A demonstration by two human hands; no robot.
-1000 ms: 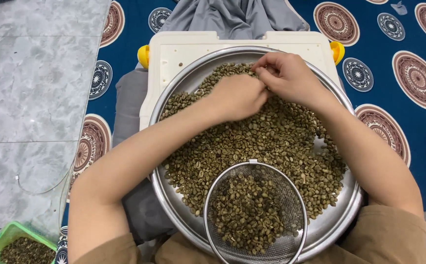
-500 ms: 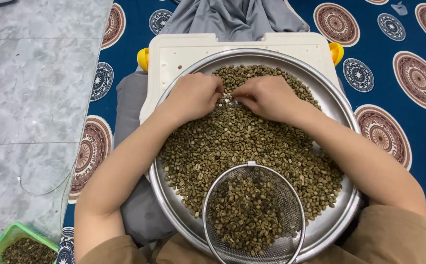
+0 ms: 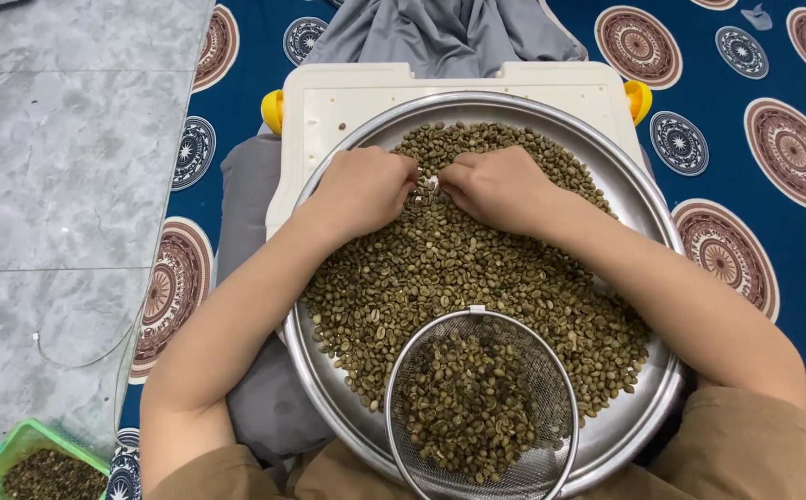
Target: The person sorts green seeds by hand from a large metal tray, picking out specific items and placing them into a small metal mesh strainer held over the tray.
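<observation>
A round tray point(image 3: 648, 231) rests on a plastic board point(image 3: 347, 97), which lies on a patterned mat point(image 3: 755, 111). Beans point(image 3: 458, 268) fill the tray. A mesh sieve point(image 3: 481, 403) holding more beans sits at its near edge. A small basket point(image 3: 14, 454) stands on the floor at far left.

No pkgs, labels, signs or screens showing anywhere round the round steel tray point(image 3: 645, 199) w/ green coffee beans; nothing printed lying beside it either.
</observation>
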